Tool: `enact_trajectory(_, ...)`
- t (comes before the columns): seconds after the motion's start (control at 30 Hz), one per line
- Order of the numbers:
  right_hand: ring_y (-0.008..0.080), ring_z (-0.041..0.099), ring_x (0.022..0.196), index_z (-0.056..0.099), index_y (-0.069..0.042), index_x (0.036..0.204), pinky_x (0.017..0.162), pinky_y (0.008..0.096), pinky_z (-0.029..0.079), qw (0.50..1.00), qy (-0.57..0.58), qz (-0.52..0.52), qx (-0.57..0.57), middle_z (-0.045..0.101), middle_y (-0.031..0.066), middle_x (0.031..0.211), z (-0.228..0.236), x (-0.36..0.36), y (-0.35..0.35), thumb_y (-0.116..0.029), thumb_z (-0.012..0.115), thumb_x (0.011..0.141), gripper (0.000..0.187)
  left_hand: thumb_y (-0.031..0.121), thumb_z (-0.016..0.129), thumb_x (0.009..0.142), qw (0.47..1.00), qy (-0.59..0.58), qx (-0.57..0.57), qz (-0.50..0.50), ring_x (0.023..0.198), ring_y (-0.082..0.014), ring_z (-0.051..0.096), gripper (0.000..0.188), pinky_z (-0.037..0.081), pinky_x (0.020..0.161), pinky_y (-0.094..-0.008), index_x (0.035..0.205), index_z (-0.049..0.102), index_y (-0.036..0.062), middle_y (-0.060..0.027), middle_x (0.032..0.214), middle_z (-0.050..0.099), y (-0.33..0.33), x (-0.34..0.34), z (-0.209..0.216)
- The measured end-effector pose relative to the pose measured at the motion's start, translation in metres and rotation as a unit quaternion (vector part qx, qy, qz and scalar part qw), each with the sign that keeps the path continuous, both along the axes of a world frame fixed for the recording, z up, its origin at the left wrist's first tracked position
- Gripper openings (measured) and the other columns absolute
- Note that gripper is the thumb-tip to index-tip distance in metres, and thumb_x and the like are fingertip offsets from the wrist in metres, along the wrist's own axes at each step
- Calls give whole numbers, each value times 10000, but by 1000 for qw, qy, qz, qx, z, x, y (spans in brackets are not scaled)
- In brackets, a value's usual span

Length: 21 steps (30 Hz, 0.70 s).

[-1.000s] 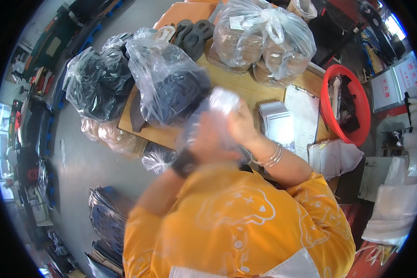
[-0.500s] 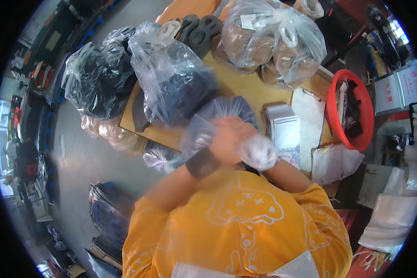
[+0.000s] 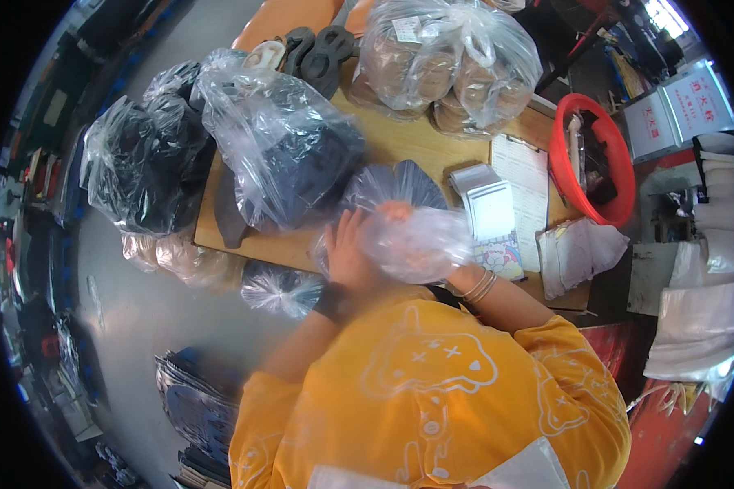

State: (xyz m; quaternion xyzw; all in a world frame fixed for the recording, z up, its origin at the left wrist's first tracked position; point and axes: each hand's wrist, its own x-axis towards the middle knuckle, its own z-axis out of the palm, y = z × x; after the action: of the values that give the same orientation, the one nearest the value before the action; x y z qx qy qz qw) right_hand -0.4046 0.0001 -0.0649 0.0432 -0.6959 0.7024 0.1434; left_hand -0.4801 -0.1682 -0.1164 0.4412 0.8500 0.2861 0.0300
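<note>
In front of me on the table's near edge is a clear plastic bag (image 3: 395, 183) with dark grey-blue, flat rounded pieces inside. My left hand (image 3: 352, 254) lies against its near left side, fingers stretched out. Crumpled film from the bag's top covers most of my right hand (image 3: 395, 211); some of its fingers show at the gathered neck, bent round the plastic. The loose film spreads toward my right wrist, which wears thin bangles. A larger plastic bag (image 3: 281, 155) of similar dark pieces stands just beyond, to the left.
Bags of dark pieces (image 3: 147, 163) and of brown pieces (image 3: 448, 69) flank the wooden table (image 3: 465, 147). On the right are stacked white cards (image 3: 489, 204), a clipboard (image 3: 523, 167), a red basket (image 3: 559, 163) and a white cloth (image 3: 583, 253). A small tied bag (image 3: 281, 289) hangs below the left edge.
My hands, close together at the bag's neck before, have come apart. The left fingers have straightened, and the film now spreads wider over the right hand. The view has shifted slightly.
</note>
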Motion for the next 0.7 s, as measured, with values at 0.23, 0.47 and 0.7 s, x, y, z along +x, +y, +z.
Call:
enact_trajectory(0.23,308,568,936,663,-64,984,845,442,414,896,-100,-103,420,628,111,882,-16,1,-33,-260,670,749,307,254,692,760,981,-147,-11,-128,1362,-278,360,606,261,1109,-415,1308,521,59,-127,1407,475,-43,-69,16)
enact_trajectory(0.47,332,598,809,671,-99,907,700,417,475,890,-98,-229,382,617,132,879,-22,-22,-45,-232,594,853,163,179,591,902,924,-236,220,205,1237,-221,442,618,342,1034,-327,1416,320,-31,-147,1340,464,-89,-252,12)
enact_trajectory(0.7,289,575,883,667,-129,1013,706,422,463,901,-18,-278,333,614,123,932,-17,-28,-36,-154,562,837,206,95,589,877,857,-427,281,59,1074,-186,556,399,415,948,-317,1240,514,-53,-108,1151,612,39,-257,15)
